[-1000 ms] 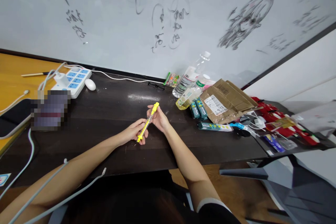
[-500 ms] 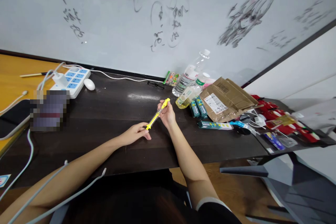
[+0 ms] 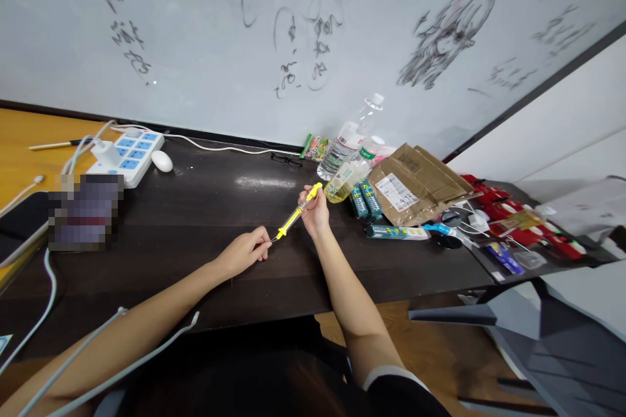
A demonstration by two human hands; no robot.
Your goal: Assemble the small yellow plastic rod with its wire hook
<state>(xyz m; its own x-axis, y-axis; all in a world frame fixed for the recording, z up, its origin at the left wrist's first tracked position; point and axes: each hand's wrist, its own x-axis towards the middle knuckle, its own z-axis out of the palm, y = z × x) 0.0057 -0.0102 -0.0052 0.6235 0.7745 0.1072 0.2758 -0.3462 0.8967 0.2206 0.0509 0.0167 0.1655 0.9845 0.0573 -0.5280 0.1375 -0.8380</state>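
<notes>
Our right hand (image 3: 317, 214) pinches the upper end of a yellow test pen (image 3: 297, 212), held slanted above the counter (image 3: 205, 221); our left hand (image 3: 243, 253) pinches at its lower tip, though what sits between those fingers is too small to tell. Bare dark counter spreads left and toward its near edge. Bottles (image 3: 345, 146), a cardboard parcel (image 3: 415, 182) and packets crowd the right; a blurred patch (image 3: 85, 210) hides something at left.
</notes>
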